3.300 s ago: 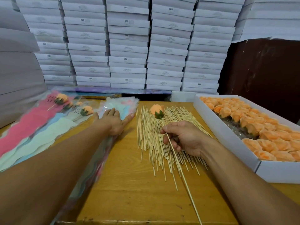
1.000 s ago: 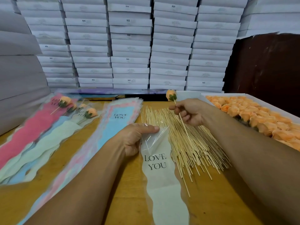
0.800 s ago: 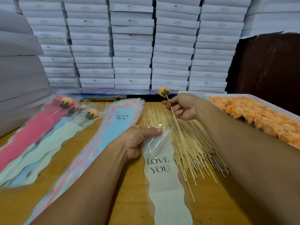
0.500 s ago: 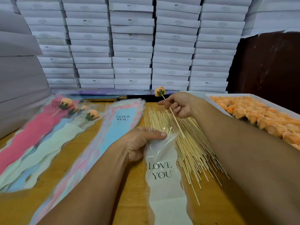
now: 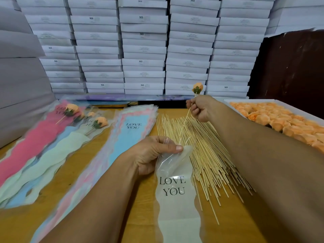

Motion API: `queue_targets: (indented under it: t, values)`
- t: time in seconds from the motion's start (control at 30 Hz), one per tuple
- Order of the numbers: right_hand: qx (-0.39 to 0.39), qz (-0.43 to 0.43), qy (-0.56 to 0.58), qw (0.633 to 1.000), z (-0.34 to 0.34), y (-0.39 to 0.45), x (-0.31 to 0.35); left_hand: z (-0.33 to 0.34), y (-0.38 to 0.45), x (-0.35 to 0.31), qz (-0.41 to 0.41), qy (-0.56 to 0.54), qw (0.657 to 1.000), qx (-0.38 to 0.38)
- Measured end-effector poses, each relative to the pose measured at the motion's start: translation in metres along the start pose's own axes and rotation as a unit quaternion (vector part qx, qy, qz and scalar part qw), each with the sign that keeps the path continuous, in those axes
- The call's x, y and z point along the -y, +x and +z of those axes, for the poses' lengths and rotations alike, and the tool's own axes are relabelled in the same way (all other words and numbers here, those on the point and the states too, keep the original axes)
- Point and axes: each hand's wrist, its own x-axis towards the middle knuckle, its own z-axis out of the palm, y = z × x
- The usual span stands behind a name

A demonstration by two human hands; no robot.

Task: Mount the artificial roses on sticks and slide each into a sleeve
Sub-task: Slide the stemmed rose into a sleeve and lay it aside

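Right hand (image 5: 199,109) is pinching the thin wooden stick (image 5: 186,120) carrying the peach artificial rose (image 5: 197,87), its tip now reaching the mouth of the clear "LOVE YOU" sleeve (image 5: 175,186); left hand (image 5: 152,153) is pinching that mouth open, so insertion is starting.

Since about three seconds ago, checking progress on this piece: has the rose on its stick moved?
Yes. The rose in the right hand went from above the stick pile to the far table edge, before the stacked boxes.
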Motion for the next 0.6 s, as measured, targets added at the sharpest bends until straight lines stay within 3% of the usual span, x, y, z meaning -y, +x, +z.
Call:
queue_targets:
  t: [0.33, 0.47, 0.6]
  values:
    - [-0.001, -0.013, -0.026, 1.0, 0.003, 0.0033, -0.0061, 0.0076, 0.0, 0.0009, 0.045, -0.032, 0.998, -0.021]
    - [-0.002, -0.009, -0.019, 1.0, -0.0003, 0.0042, -0.0081, 0.0077, 0.0008, 0.0023, 0.098, -0.044, 0.994, -0.001]
    - [0.001, -0.008, -0.013, 1.0, -0.0028, 0.004, -0.0093, 0.0073, 0.0021, 0.0038, 0.1, -0.036, 0.994, 0.013]
